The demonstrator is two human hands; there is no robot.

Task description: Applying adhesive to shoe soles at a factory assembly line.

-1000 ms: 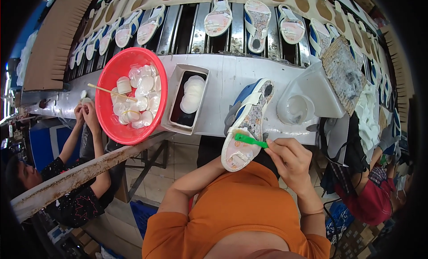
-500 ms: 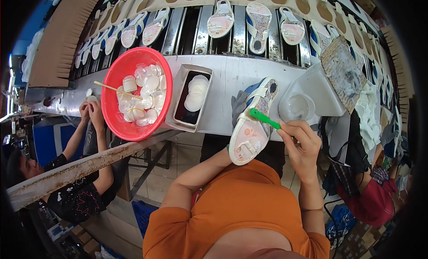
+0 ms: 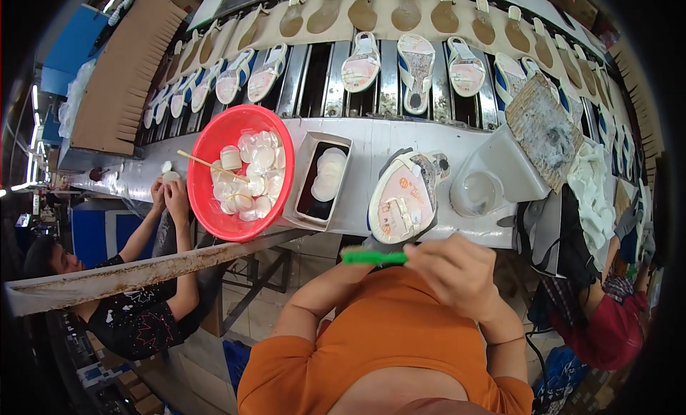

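A white sandal [image 3: 397,209] with a pale pink underside tilts up in front of me, at the near side of the table. Grey-gloved, my left hand [image 3: 389,243] is mostly hidden behind it and grips it from below; only bits of grey show around the sandal's edges. My right hand [image 3: 457,272] is closed on a green-handled brush [image 3: 375,258], held level just below the sandal's near end and apart from it in the picture. A clear round cup [image 3: 477,193] with whitish contents stands to the right of the sandal.
On my left are a red basin [image 3: 202,183] with many white discs and a stick, and a box [image 3: 304,218] of discs. Sandals [image 3: 361,68] line the roller conveyor [image 3: 325,75] beyond. A rusty bar [image 3: 157,268] crosses near a co-worker [image 3: 136,308]. A dirty board [image 3: 543,132] leans right.
My right hand has drawn the brush off the sandal, toward me and to the left. The sandal has turned and tipped so its underside faces me more. The view has shifted too.
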